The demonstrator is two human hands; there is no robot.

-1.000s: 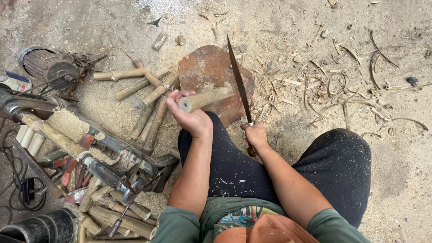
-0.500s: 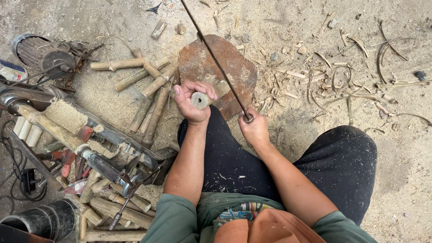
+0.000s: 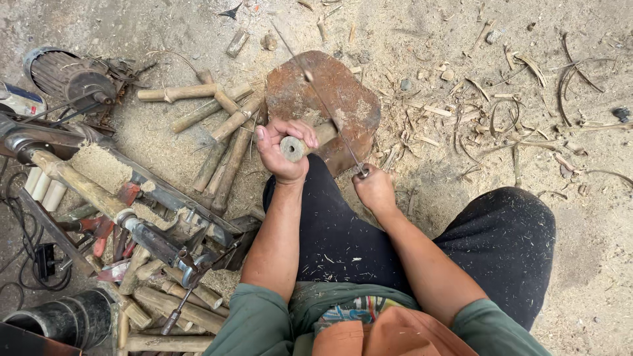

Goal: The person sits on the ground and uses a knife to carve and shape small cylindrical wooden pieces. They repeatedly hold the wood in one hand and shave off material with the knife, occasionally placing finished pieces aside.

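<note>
Two bare hands work over a rust-brown chopping block [image 3: 343, 99] set on the sawdust-covered ground [image 3: 422, 53], directly in front of the seated person's dark trouser legs [image 3: 343, 237]. Left hand [image 3: 283, 153]: fingers closed around a short bamboo section [image 3: 302, 142], which lies tilted across the near edge of the block with its cut, hollow end facing the camera; the far end rests on the block surface. Right hand [image 3: 374, 190]: fingers closed in a fist on the handle of a long, thin blade [image 3: 316, 92], which runs up and to the left from the fist, across the block, and passes over the bamboo section just beside the left-hand fingers. Whether the blade edge is touching the bamboo cannot be determined, since the blade appears blurred. To the left of the block, a loose group of uncut bamboo lengths [image 3: 221, 142] lies on the ground, some crossing one another. Farther left, an electric motor [image 3: 69, 76] sits near the top left corner, and a lathe-type bench assembly [image 3: 119, 204] with a sawdust-coated bamboo piece mounted on it runs diagonally toward the lower middle. More bamboo pieces [image 3: 171, 306] are stacked beneath it, near a black pipe [image 3: 62, 320] at the lower left. To the right of the block, curled bamboo shavings and strips [image 3: 521, 99] are scattered over the ground, well apart from both hands.
</note>
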